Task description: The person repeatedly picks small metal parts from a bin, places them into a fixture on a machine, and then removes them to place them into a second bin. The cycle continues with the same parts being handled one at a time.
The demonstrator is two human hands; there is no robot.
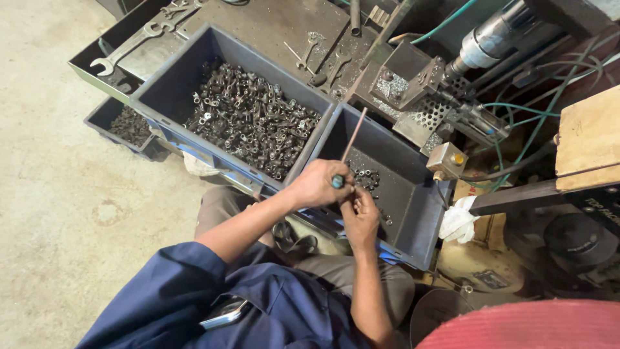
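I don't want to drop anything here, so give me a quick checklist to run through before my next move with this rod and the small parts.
1. Left hand grips the rod by its handle end: ok.
2. Right hand is at the rod's handle, fingers pinched: ok; what they pinch: cannot tell.
3. Both hands are over the right bin: ok.
4. Left bin is stocked with metal parts: ok.
5. Rod tip is clear of the machine: cannot tell.
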